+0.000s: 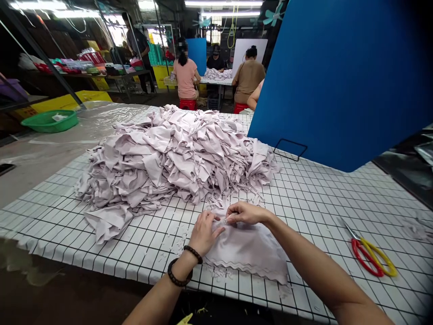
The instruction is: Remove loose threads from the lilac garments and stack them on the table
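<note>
A pale lilac fabric piece with a wavy lower edge lies flat at the table's near side. My left hand rests on its left part, fingers stretched and thumb apart. At the fabric's upper edge, my right hand is closed in a pinch; its fingertips hold a bit of the fabric. Right behind both hands rises a large heap of matching fabric pieces. Small fabric scraps are scattered left of my left hand and below the piece.
Scissors with red and yellow handles lie at the right. A big blue board leans in a black wire stand. A green basket sits at the far left on the grid-cloth table. Several people work behind.
</note>
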{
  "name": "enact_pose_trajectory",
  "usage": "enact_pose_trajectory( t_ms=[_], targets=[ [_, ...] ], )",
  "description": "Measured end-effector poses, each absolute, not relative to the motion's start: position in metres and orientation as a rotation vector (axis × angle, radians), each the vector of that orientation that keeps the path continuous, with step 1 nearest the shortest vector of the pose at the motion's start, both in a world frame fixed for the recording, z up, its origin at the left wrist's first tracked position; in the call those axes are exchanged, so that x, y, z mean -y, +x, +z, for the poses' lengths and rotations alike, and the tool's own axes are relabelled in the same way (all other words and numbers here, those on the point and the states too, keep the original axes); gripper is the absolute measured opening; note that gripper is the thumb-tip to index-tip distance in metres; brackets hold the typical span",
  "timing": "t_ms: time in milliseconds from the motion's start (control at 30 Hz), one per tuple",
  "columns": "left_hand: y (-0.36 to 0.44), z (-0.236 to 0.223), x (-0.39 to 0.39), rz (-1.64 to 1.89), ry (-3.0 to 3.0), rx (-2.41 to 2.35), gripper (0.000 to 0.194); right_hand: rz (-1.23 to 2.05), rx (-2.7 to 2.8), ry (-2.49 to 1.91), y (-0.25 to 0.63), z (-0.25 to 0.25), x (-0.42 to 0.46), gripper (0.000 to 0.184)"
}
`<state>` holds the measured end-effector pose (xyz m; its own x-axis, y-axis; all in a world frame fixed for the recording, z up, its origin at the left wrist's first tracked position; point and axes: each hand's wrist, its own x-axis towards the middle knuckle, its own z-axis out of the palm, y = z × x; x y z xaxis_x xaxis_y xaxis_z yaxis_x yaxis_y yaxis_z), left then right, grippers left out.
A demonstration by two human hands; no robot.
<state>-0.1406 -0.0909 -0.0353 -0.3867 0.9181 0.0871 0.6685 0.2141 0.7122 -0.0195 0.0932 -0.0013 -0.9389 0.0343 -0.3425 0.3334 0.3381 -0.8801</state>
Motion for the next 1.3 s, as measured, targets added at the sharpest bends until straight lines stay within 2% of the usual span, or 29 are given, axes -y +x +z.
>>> enact_pose_trajectory(
  t_ms=[100, 200, 300, 400, 467, 733, 1300],
  targets=[
    [-0.142, -0.039, 0.09, 0.837, 1.536, -2.154, 0.017, -1.616, -2.356, 0.328, -0.018, -0.006, -0.093, 0.031],
    [-0.141, -0.042, 0.086, 0.809, 1.529, -2.197, 0.025, -1.504, -2.454, 0.335, -0.018, -0.004, -0.09, 0.029],
    [-0.141, -0.043, 0.082, 0.808, 1.543, -2.201, 0.031, -1.193, -2.663, 0.383, -0.019, 0.001, -0.089, 0.023],
    [-0.141, -0.043, 0.077, 0.776, 1.573, -2.177, 0.028, -0.783, -2.855, 0.372, -0.019, 0.003, -0.088, 0.017],
    [-0.141, -0.044, 0.075, 0.759, 1.572, -2.172, 0.027, -0.626, -2.891, 0.306, -0.019, 0.004, -0.087, 0.015],
    [-0.139, -0.05, 0.073, 0.843, 1.568, -2.134, 0.016, -0.517, -2.894, 0.093, -0.022, 0.01, -0.081, 0.018],
    [-0.138, -0.049, 0.073, 0.852, 1.547, -2.153, 0.017, -0.212, -2.892, -0.087, -0.026, 0.019, -0.072, 0.017]
  ],
)
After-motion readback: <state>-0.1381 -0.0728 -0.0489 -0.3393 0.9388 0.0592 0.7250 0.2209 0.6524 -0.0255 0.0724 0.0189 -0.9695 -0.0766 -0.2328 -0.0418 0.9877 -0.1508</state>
